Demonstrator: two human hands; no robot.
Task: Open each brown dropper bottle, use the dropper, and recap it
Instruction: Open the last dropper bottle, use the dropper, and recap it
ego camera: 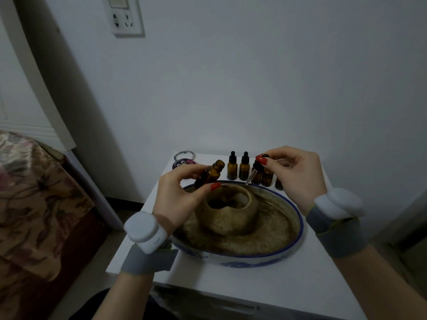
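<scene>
My left hand [178, 199] grips an open brown dropper bottle [211, 173], tilted with its uncapped mouth up and to the right, above the dish's left rim. My right hand [293, 174] pinches the black bulb of the dropper [253, 173]; its glass tube slants down-left, with the tip just over the far rim of the dish. Two capped brown bottles [238, 167] stand upright behind the dish. More brown bottles [266, 177] stand to their right, partly hidden by my right hand.
A wide blue-rimmed dish [298, 218] holds a brownish round stone-like pot [227, 209] and covers most of the small white table [323, 280]. A bead bracelet [184, 154] and a dark round item [183, 163] lie at the back left. A bed is at the left.
</scene>
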